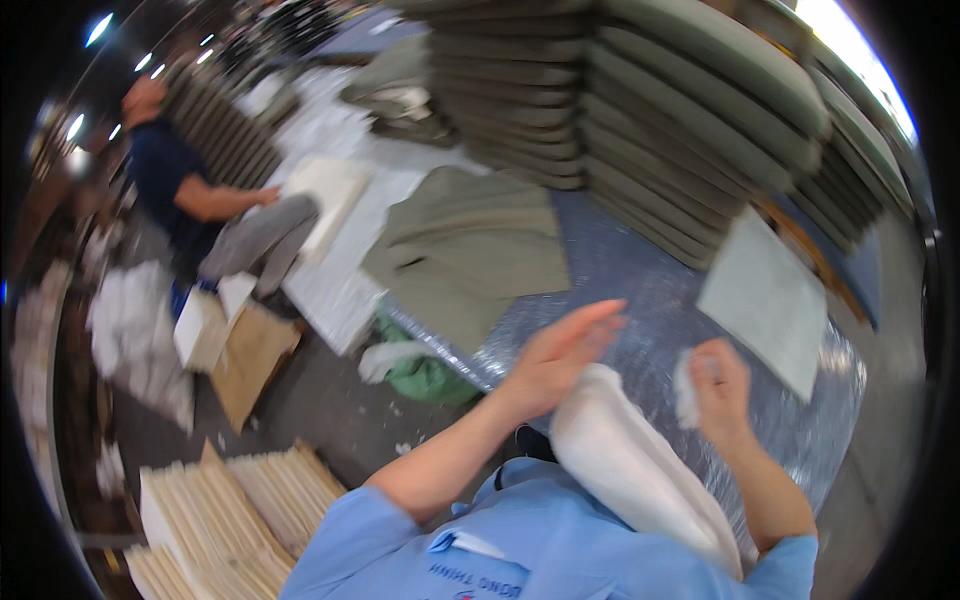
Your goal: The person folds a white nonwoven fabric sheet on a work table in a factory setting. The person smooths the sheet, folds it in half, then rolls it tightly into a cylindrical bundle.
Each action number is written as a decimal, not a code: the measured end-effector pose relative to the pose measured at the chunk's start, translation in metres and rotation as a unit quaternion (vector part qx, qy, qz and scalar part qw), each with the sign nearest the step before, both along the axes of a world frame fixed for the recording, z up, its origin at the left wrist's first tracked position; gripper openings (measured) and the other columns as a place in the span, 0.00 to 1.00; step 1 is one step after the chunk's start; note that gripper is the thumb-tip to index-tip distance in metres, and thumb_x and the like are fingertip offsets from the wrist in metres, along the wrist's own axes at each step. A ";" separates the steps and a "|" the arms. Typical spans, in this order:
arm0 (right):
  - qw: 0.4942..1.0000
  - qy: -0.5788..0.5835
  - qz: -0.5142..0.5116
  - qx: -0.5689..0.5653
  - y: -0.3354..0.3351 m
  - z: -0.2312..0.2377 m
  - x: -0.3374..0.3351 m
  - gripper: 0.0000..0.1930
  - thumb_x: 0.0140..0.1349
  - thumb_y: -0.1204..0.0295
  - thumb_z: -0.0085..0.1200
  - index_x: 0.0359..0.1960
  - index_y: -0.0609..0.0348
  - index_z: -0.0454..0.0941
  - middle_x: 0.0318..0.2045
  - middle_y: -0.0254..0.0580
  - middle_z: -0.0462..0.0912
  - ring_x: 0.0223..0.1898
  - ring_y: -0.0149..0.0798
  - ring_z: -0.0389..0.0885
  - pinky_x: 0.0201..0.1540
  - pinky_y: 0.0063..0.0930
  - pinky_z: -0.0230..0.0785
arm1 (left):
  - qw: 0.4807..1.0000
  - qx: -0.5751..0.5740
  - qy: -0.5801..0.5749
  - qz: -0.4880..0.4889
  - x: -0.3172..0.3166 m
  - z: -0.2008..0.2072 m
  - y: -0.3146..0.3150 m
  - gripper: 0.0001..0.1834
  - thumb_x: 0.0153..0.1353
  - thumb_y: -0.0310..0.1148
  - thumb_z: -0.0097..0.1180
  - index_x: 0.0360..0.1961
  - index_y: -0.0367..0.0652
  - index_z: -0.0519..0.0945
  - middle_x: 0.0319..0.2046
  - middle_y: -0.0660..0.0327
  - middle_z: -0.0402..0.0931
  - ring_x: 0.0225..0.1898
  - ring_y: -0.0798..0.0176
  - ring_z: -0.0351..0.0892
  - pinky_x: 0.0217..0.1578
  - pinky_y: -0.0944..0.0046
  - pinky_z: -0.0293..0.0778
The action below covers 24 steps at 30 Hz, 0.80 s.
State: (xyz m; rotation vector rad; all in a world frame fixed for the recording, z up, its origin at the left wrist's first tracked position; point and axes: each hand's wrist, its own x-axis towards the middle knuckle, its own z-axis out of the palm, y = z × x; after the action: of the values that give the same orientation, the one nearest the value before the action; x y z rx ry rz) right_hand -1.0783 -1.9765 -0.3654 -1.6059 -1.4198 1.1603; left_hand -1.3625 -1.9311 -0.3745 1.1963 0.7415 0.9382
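Note:
A long white foam pad (640, 460) stands against my body, its rounded top between my forearms. My left hand (560, 358) is beside the top of that pad, fingers stretched out and nothing in the palm; whether it touches the pad I cannot tell. Farther right my right hand (722, 385) is closed on a white wad (687, 390) of what looks like soft fibre, slightly blurred. Ahead of my hands a grey-green fabric cover (470, 250) lies spread on a table wrapped in shiny plastic (640, 300). A flat white sheet (768, 300) rests at the table's right side.
Tall stacks of grey-green cushions (690, 120) rise at the table's far side. A co-worker (170, 180) sits at the left by a white pad (328, 200). White bags (145, 335), an open carton (250, 360), a green bag (425, 375) and stacked cream slabs (230, 510) occupy the left floor.

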 end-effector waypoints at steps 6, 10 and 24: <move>0.848 -0.152 0.204 0.465 0.067 0.060 -0.099 0.14 0.77 0.63 0.51 0.51 0.63 0.75 0.48 0.53 0.78 0.49 0.53 0.78 0.53 0.45 0.72 | 0.890 -0.229 -0.369 -0.136 0.028 0.022 0.012 0.33 0.81 0.55 0.47 0.78 0.51 0.65 0.65 0.61 0.73 0.64 0.63 0.74 0.62 0.57 0.74; 0.846 -0.221 0.302 0.379 0.067 0.079 -0.112 0.23 0.73 0.61 0.52 0.62 0.65 0.70 0.59 0.61 0.72 0.61 0.61 0.71 0.64 0.51 0.65 | 0.880 -0.262 -0.387 0.084 0.008 0.033 -0.001 0.27 0.81 0.50 0.49 0.74 0.50 0.70 0.56 0.64 0.79 0.55 0.65 0.80 0.53 0.58 0.78; 0.864 -0.335 0.332 0.175 -0.029 0.083 -0.039 0.62 0.46 0.73 0.71 0.82 0.64 0.43 0.81 0.69 0.44 0.80 0.68 0.52 0.79 0.52 0.53 | 0.791 -0.375 -0.209 0.436 -0.095 -0.149 -0.149 0.36 0.66 0.24 0.67 0.73 0.41 0.69 0.55 0.54 0.83 0.55 0.54 0.84 0.55 0.55 0.80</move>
State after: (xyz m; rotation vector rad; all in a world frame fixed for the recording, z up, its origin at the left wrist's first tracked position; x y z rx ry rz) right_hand -1.1170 -2.0055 -0.2823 -1.3262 -2.6146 0.5935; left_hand -1.4577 -2.0805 -0.5238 -0.1374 1.1716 1.3956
